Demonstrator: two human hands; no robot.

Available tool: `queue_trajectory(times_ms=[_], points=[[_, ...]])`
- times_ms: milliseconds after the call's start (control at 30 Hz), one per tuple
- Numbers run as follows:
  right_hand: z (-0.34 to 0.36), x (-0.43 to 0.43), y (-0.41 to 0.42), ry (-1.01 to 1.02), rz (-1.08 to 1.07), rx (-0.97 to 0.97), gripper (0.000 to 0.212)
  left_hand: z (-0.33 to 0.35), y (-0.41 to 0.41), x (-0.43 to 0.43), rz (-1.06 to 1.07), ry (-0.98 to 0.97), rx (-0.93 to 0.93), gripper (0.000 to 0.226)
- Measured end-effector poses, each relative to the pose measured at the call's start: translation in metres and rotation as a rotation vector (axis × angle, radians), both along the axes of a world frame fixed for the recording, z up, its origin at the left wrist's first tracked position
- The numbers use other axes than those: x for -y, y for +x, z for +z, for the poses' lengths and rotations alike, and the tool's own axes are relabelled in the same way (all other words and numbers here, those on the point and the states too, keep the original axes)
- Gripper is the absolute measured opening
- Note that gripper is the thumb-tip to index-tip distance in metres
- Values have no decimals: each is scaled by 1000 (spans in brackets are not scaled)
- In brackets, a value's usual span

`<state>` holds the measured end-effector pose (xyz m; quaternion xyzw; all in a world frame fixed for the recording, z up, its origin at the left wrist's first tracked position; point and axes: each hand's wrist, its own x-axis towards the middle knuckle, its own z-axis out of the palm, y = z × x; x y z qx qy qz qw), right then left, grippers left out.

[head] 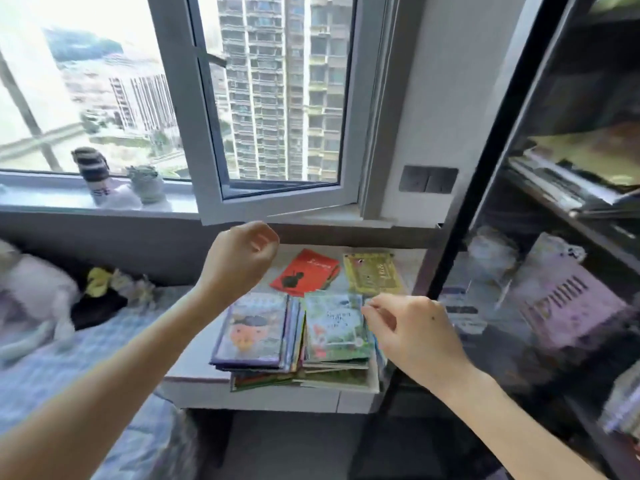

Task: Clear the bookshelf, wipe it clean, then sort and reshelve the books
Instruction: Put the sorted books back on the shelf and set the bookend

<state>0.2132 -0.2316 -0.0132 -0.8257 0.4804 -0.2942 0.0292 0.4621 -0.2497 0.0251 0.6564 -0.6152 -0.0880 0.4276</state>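
Green-topped book stacks (332,330) on table (259,398), centre frame; bookshelf (497,150), right, still loaded. Your left grip (242,252) curled, empty; right grip (412,327) unclear.

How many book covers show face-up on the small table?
4: a red book back left, a yellow-green book back right, a purple-covered book topping the front left stack, a green-covered book topping the front right stack. Others lie beneath, mostly hidden.
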Motion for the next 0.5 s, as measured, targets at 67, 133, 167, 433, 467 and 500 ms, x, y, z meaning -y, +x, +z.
queue_trajectory(times_ms=[67,133,167,433,467,500], points=[[-23,6,23,198,-64,57,25,-39,38,16,65,147,0,8],[-51,21,54,362,-173,96,19,-85,80,38,121,333,-3,17],[-64,26,65,426,-227,115,20,-107,94,45,133,440,-11,24],[-148,75,112,742,-582,94,53,-242,124,80,194,585,66,28],[-156,85,112,761,-611,92,54,-244,113,85,142,524,68,25],[-163,95,112,775,-638,81,56,-245,100,90,71,483,71,22]])
